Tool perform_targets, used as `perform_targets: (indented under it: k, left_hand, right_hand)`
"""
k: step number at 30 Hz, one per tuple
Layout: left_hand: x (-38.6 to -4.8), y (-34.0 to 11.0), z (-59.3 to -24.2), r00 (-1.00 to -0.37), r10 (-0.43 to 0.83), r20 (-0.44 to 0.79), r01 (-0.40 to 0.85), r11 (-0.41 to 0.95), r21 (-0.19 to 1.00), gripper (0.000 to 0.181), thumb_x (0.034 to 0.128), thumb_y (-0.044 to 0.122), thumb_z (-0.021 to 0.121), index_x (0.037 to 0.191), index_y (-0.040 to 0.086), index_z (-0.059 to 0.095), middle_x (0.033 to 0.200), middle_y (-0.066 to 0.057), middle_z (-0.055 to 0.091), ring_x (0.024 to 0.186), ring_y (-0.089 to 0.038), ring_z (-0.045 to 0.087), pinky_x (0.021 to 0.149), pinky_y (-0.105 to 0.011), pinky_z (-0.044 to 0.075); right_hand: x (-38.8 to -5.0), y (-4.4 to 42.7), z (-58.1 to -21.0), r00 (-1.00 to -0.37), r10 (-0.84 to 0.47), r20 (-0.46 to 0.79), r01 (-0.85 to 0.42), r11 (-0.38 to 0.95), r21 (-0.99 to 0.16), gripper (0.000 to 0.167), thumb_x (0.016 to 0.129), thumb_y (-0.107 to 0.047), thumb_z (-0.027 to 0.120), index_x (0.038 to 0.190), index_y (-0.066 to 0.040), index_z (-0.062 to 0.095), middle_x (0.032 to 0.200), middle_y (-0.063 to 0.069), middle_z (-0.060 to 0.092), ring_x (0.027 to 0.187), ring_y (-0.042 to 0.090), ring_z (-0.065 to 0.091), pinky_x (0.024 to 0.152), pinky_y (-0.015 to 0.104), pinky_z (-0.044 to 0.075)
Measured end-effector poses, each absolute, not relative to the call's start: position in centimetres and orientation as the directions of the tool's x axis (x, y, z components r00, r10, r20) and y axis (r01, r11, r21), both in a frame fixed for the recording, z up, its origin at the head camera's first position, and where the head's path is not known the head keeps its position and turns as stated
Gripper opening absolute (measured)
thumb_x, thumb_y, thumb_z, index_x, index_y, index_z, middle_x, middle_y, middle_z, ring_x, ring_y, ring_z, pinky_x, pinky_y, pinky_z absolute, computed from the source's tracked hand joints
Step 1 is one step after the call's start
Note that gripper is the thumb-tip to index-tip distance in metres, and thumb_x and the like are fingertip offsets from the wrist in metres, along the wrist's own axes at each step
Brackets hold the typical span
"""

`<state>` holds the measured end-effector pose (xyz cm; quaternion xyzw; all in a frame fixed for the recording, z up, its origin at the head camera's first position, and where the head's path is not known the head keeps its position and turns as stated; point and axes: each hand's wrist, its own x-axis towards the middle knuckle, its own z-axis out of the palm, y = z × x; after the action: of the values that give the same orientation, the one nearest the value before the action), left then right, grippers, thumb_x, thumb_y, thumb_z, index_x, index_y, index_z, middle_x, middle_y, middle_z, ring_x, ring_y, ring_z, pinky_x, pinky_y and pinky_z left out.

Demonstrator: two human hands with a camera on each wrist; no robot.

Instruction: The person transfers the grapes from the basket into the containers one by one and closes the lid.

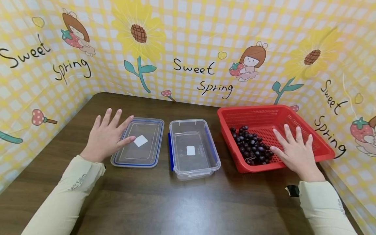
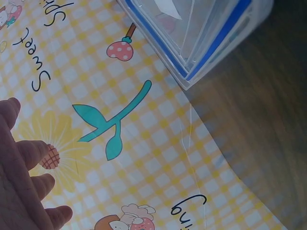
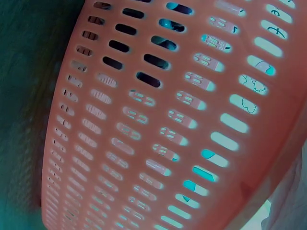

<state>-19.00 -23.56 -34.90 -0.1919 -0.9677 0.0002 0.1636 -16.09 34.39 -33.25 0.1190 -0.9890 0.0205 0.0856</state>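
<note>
With fingers spread, my left hand (image 1: 107, 137) hovers over the left edge of a clear lid (image 1: 149, 153) with a blue seal; whether it touches cannot be told. In the left wrist view the fingers (image 2: 36, 151) appear at the left, holding nothing. My right hand (image 1: 296, 155), also spread, is over the near right side of a red plastic basket (image 1: 320, 148). Dark purple grapes (image 1: 252, 147) lie in the basket's left part, left of that hand. Between lid and basket stands a clear, lidless plastic container (image 1: 192, 166). The right wrist view is mostly the basket's slotted wall (image 3: 144, 110).
All of it stands on a dark wooden table (image 1: 176, 205). A yellow checked cloth (image 1: 188, 42) with printed flowers rises behind and along both sides. A blue locking flap (image 1: 171, 151) hangs at the container's left side. The basket nearly reaches the cloth at the back right.
</note>
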Motion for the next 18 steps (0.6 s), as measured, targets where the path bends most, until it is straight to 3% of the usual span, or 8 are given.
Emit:
perform_targets:
  k: [11,18]
  left_hand:
    - [-19.0,-23.0,-35.0,-0.878,0.383,0.285,0.390,0.920,-0.037,0.075,0.0926,0.065,0.039,0.146,0.013,0.039,0.148,-0.029,0.030,0.137,-0.051,0.017,0.106,-0.066,0.015]
    - [-18.9,-21.7,-34.5,-0.858,0.453,0.244,0.459,0.888,-0.035,0.074,0.0923,0.062,0.045,0.147,0.012,0.039,0.150,-0.027,0.030,0.139,-0.049,0.017,0.107,-0.064,0.017]
  right_hand:
    - [-16.5,34.0,-32.8,-0.957,-0.249,0.148,-0.257,0.966,-0.033,0.073,0.097,-0.055,0.038,0.154,-0.015,0.017,0.154,0.028,0.011,0.136,0.057,0.001,0.102,0.073,-0.003]
    - [-17.8,32.8,-30.5,-0.961,-0.264,-0.086,-0.247,0.955,-0.167,0.072,0.100,-0.052,0.034,0.154,-0.011,0.011,0.154,0.030,0.011,0.133,0.058,0.017,0.102,0.071,0.012]
